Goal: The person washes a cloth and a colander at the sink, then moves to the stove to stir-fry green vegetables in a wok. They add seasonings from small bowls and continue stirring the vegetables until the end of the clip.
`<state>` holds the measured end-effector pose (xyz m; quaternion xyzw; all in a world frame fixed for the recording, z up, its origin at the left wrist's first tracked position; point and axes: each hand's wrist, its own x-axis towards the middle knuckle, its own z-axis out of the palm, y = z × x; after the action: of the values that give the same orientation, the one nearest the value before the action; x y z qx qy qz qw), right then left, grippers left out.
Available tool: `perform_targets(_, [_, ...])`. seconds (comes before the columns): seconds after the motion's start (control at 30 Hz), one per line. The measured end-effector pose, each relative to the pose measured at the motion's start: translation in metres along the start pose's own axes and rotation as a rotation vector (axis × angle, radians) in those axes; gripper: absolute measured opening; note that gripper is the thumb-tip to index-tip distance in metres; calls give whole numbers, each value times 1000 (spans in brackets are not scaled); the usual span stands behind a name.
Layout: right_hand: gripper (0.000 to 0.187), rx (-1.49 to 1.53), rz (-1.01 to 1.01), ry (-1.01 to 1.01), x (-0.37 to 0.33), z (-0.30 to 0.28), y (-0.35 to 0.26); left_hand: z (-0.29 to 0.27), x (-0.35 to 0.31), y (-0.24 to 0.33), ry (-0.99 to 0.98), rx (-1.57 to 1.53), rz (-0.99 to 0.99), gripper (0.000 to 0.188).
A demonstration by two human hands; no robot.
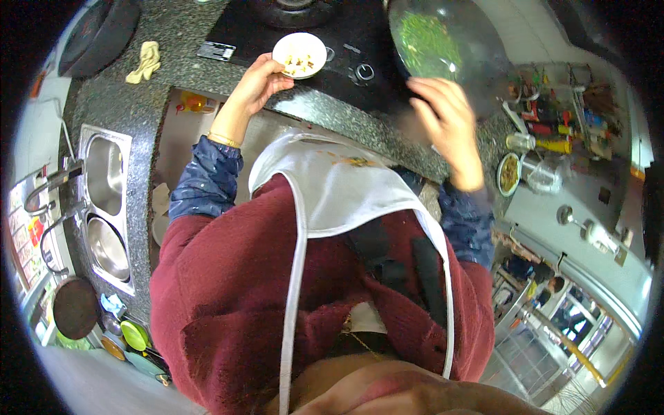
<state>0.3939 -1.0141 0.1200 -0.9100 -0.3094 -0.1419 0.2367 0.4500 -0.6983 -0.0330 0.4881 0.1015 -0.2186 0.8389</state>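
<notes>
The left hand [257, 81] holds a small white bowl [299, 54] by its near rim, fingers clamped on the edge; the bowl sits over the black cooktop [346, 34] and carries a scatter of small pale-yellow chopped pieces. The right hand [448, 119] is raised at the near edge of a dark round wok [443, 48], which is filled with chopped green vegetables; motion blur smears the hand and the wok rim, so whether its fingers grip a handle cannot be told. The wok's far side is cut off by the top of the picture. Both stand over a speckled grey granite worktop [124, 104], rough-grained in look. A crumpled yellow cloth [146, 61] lies on it, near a dark pan [97, 34] that is partly out of view. To the left, a double steel sink [105, 207] is set into the stone, one basin holding a round steel bowl [107, 247]. A white apron [339, 190], stained orange near its top, covers the maroon sweater [228, 290] and hides the worktop's edge below the hands
</notes>
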Motion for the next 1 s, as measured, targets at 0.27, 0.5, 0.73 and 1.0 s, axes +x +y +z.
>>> perform_targets(0.27, [11, -42, -259, -158, 32, 48, -11, 85, -36, -5, -293, 9, -23, 43])
perform_targets(0.5, [12, -198, -166, -237, 22, 47, -11, 101, -36, -11, -398, 24, -55, 42])
perform_targets(0.73, [16, -128, -43, -305, 15, 24, -7, 105, -36, -12, -358, 69, -60, 41])
perform_targets(1.0, [13, -99, -68, -217, 14, 40, -12, 107, -38, -11, -378, 90, -62, 39])
